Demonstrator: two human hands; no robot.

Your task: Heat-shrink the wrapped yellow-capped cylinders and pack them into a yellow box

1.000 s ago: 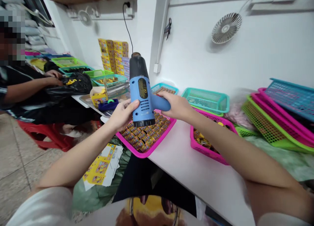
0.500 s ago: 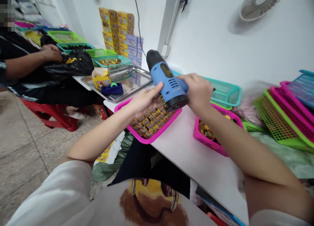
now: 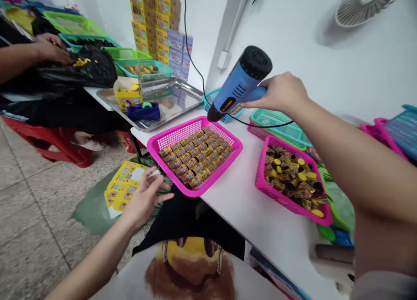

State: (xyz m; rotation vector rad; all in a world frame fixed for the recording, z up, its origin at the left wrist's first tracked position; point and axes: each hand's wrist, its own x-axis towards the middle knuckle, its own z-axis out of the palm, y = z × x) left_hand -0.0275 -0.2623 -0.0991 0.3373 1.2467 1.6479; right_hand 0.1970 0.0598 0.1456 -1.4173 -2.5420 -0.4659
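A blue heat gun [image 3: 237, 85] is gripped at its handle by my right hand [image 3: 285, 91]. Its dark nozzle tilts down over the back edge of a pink basket [image 3: 197, 192], and a black cord trails from it. Inside that basket lie rows of small wrapped cylinders [image 3: 192, 159] with yellow and brown labels. My left hand [image 3: 148, 198] is off the basket's near-left corner, fingers spread and holding nothing. To the right, a second pink basket [image 3: 260, 178] contains a loose heap of similar small pieces with yellow caps.
A metal tray [image 3: 187, 91] carries a yellow box [image 3: 127, 98] and a blue tape dispenser [image 3: 143, 112]. Yellow boxes [image 3: 143, 22] are stacked by the wall. At left, a co-worker's hands [image 3: 54, 50] are at a black bag [image 3: 94, 70]. Flat yellow cartons [image 3: 122, 187] lie low beside the table.
The heat gun has swung round, its nozzle now pointing down toward the basket. My left hand has left the gun and dropped to the lower left. The view has shifted slightly.
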